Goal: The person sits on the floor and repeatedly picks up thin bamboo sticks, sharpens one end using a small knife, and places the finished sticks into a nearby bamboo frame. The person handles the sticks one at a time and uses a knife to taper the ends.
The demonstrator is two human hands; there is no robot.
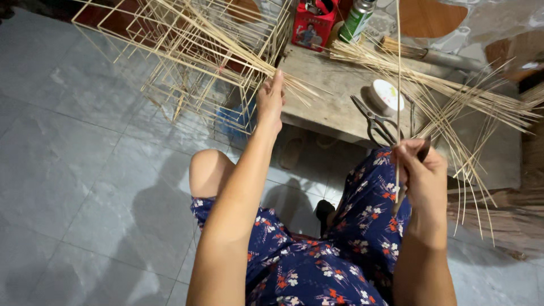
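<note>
Your right hand is clamped on one thin bamboo stick, standing upright over your lap. Your left hand, fingers together, touches the stick frame at the low table's edge. On the table: one red printed package, one green can, one white round lid, one pair of scissors.

The left arm is stretched out long and straight, away from the body. The left hand is at the far end, fingers pointing up and close together. The right arm is bent and held nearer. The right hand is curled into a loose fist, and its fingers seem to pinch tight, though partly hidden.
</note>
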